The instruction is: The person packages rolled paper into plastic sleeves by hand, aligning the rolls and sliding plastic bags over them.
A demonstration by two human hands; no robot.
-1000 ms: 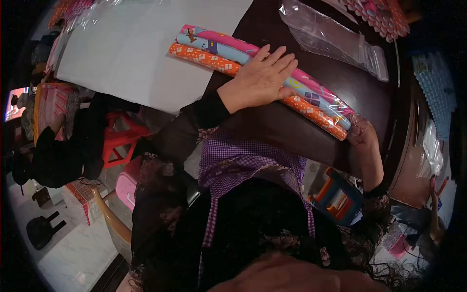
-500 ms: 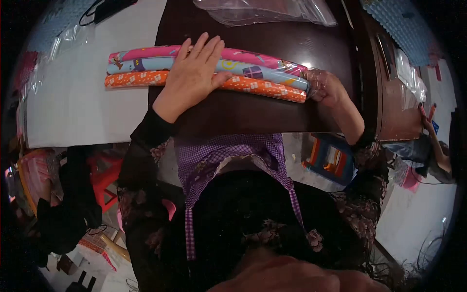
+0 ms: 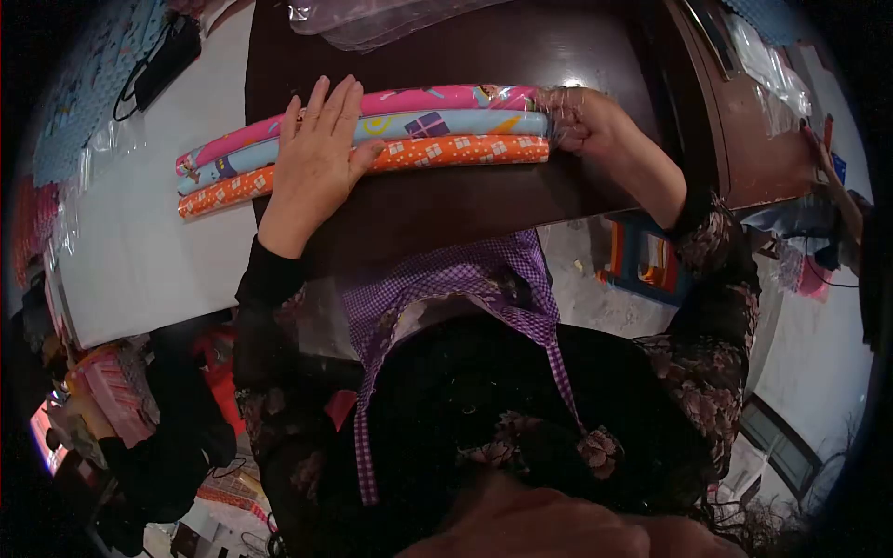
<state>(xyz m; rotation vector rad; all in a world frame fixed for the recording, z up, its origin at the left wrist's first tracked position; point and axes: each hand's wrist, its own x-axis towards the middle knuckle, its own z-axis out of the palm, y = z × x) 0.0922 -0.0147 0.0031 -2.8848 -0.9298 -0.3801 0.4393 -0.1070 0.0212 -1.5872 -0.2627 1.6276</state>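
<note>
Three rolls of patterned paper lie side by side on the dark table: a pink roll [image 3: 419, 99], a light blue roll [image 3: 465, 125] and an orange roll [image 3: 446, 152] with white gift shapes. Clear film covers them. Across their left part my left hand [image 3: 319, 166] lies flat, fingers stretched out. At their right end my right hand [image 3: 588, 123] is closed on the gathered clear film, its fingers partly hidden by the film's glare.
The dark table [image 3: 446, 200] adjoins a white surface [image 3: 139, 251] at left. Clear plastic bags [image 3: 372, 23] lie at the far edge. A blue crate [image 3: 642, 265] stands below the table. Another person's dark sleeve [image 3: 163, 465] shows at lower left.
The view has turned and shifted, so the rolls now appear further left and nearly level. My left hand still lies flat on them, and my right hand stays at their right end.
</note>
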